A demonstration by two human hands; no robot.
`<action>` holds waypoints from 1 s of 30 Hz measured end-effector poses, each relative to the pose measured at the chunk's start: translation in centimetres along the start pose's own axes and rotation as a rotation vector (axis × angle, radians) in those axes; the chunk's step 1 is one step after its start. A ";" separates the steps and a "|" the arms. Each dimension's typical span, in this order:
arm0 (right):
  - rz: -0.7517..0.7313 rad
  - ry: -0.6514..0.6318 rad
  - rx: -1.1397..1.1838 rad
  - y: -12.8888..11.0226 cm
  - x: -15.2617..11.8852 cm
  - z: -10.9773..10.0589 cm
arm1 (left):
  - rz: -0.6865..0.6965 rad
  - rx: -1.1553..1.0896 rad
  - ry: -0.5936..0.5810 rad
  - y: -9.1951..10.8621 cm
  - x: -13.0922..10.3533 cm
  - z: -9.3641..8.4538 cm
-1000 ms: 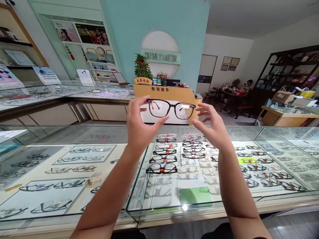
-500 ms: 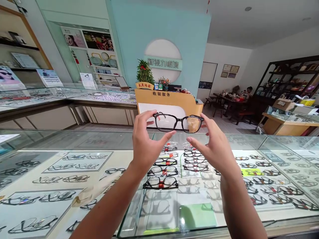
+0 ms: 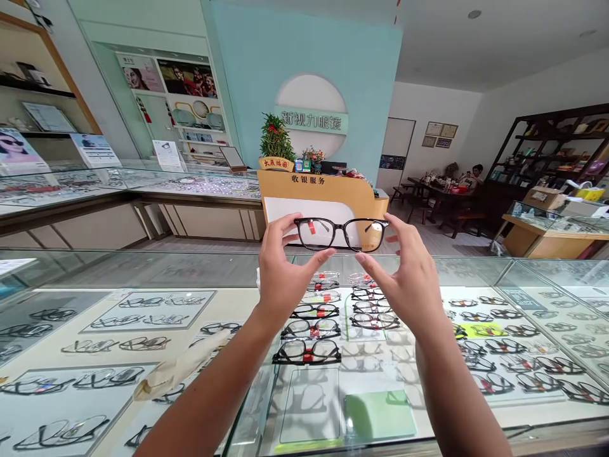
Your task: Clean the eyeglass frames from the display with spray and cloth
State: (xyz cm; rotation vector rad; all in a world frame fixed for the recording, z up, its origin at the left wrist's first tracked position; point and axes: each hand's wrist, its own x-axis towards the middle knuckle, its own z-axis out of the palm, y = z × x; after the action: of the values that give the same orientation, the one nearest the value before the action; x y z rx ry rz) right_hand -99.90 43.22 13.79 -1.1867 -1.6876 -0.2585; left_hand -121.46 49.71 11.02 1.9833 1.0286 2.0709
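A pair of black-framed eyeglasses is held up level above the glass counter, its front facing me. My left hand pinches the left end of the frame, thumb below and fingers at the upper corner. At the opposite end, my right hand grips the right corner the same way, its thumb under the right lens. A small red mark shows through the left lens. Below the hands, several black eyeglasses stand in two columns at the display case's middle.
The glass display case spans the foreground, with more frames left and right. A beige cloth-like strip lies by my left forearm. Inside sits a green card. Beyond stands a wooden cashier desk with a plant; a person sits far right.
The eyeglasses have turned slightly and now sit more level and square to me. My right hand has shifted a little left, and both hands keep hold of the frame.
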 end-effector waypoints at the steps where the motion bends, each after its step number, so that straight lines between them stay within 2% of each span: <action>1: 0.004 -0.003 0.001 0.0 0.0 -0.1 | 0.007 0.003 0.003 0.1 0.0 0.0; 17: 0.057 -0.107 0.034 1.4 0.2 -0.5 | 0.303 0.209 0.044 1.3 0.1 -0.8; 26: 0.089 -0.219 0.170 1.3 0.3 -0.9 | 0.356 0.268 0.076 1.4 0.0 -0.9; 30: 0.128 -0.230 0.243 1.4 0.3 -0.9 | 0.382 0.278 0.086 1.6 0.1 -0.9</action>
State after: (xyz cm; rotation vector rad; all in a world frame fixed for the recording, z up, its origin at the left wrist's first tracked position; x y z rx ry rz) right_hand -98.25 43.49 13.95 -1.1683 -1.7735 0.1643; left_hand -121.73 48.18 11.95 2.4082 1.0745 2.3253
